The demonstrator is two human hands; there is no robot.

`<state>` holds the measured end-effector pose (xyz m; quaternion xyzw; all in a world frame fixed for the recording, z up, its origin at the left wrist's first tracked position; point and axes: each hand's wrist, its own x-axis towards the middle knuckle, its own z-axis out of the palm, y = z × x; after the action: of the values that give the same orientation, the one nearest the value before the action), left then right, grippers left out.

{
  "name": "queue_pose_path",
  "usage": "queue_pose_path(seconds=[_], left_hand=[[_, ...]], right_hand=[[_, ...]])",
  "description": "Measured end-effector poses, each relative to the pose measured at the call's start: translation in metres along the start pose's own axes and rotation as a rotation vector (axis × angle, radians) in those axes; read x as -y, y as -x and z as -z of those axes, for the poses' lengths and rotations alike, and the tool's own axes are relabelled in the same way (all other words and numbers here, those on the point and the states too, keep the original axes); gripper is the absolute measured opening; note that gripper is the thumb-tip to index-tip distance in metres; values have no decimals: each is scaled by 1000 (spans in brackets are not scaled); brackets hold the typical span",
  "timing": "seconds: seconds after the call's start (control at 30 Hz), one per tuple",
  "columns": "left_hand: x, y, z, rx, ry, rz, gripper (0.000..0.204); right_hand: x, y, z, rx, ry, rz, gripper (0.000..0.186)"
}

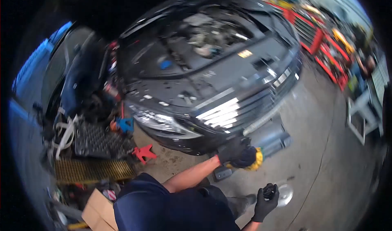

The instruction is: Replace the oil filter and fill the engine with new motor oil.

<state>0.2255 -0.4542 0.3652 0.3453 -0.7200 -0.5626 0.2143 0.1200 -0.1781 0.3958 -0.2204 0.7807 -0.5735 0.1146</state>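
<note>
Saw small black rounded hard-looking piece gripped upright-fingered in right black-gloved hand, uneven face exposed; couldn't make out finer detail or material. Also logged bulky yellow-and-dark rounded item, just beside left black-gloved hand; looked blurred, couldn't confirm contact or tilt.

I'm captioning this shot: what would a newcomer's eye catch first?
A big dark car, engine bay exposed, fills the upper middle. Red tool chests stand toward the upper right. Below the car, the gloved right hand holds a small black part, and the left hand is beside something yellow.
</note>
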Motion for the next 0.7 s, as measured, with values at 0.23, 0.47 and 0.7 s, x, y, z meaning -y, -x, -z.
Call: queue_pose_path(seconds=[0.23, 0.47, 0.7], left_hand=[[-27, 145, 253, -512, 506, 59, 25], [22, 209, 398, -871, 490, -61, 26], [98, 130, 666, -961, 83, -121, 30]], right_hand=[[143, -11, -170, 633, -36, 456, 59], [242, 7, -320, 951, 119, 764, 66], [310, 71, -490, 879, 112, 911, 59]])
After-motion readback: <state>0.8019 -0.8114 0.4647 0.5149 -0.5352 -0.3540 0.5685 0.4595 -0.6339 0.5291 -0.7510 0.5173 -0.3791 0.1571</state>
